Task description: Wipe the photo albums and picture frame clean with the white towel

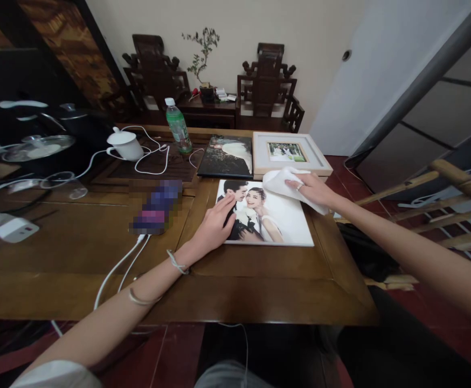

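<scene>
A flat photo panel [288, 226] showing a couple lies on the wooden table in front of me. My left hand [216, 222] rests flat on its left side, fingers stretched out and pointing away from me. A white tissue [278, 182] is gripped by my right hand [310, 188], over the panel's upper right corner. Part of the tissue hangs past the panel's right edge. Just behind the panel lie a dark photo album [223, 161] and a light-framed picture [260, 153], side by side. My right fingertips are partly hidden by the tissue.
A phone with a blurred screen [157, 207] lies to the left, with white cables by it. Behind it stand a white lidded cup [125, 143] and a green-labelled bottle [179, 129]. A clear plastic cup [68, 186] lies farther left. The table's right edge [351, 264] is near the panel.
</scene>
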Tool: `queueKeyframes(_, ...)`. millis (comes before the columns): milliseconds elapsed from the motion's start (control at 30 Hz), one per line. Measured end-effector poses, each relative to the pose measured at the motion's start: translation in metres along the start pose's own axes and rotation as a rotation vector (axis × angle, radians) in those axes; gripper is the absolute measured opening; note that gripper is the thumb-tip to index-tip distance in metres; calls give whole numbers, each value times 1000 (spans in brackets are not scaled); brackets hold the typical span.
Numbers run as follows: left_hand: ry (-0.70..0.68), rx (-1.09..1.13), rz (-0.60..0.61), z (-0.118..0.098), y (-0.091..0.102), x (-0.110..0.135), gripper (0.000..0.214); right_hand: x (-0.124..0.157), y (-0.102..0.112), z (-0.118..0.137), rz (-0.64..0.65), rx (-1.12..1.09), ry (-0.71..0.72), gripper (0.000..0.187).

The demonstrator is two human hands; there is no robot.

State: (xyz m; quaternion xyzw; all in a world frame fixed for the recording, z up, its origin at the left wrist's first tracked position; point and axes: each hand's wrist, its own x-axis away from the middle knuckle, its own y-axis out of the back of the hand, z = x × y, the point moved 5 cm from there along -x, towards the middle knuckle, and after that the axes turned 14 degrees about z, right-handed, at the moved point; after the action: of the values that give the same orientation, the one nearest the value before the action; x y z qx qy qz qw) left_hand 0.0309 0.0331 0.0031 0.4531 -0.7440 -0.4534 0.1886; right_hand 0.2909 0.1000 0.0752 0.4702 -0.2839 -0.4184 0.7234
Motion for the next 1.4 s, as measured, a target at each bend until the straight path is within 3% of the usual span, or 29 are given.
queueKeyframes(167, -28, 6, -25, -1, 1, 0, 44, 19, -10, 14, 1, -11, 32, 34)
queueKeyframes(467, -37, -1, -41, -1, 1, 0, 45, 133, -49, 70, 25, 96, 133, 27)
queueKeyframes(600, -34, -7, -40, -2, 0, 0, 45, 155, -58, 92, 98, 55, 264, 23)
queueKeyframes(767, -40, 1, -41, -2, 0, -1, 46, 129, -51, 86, 104, 76, 165, 25)
queueKeyframes(1033, -30, -2, -23, -1, 1, 0, 45, 29, -24, 50, 49, -11, 103, 34)
queueKeyframes(1167, -18, 3, -13, -1, 1, 0, 45, -7, -17, 32, 19, -25, 26, 39)
queueKeyframes(1300, -20, 1, -9, -1, 1, 0, 45, -16, -15, 31, -3, -52, 11, 37)
queueKeyframes(1400, -29, 1, -6, 0, 1, 0, 45, -2, -20, 43, 0, -68, 53, 33)
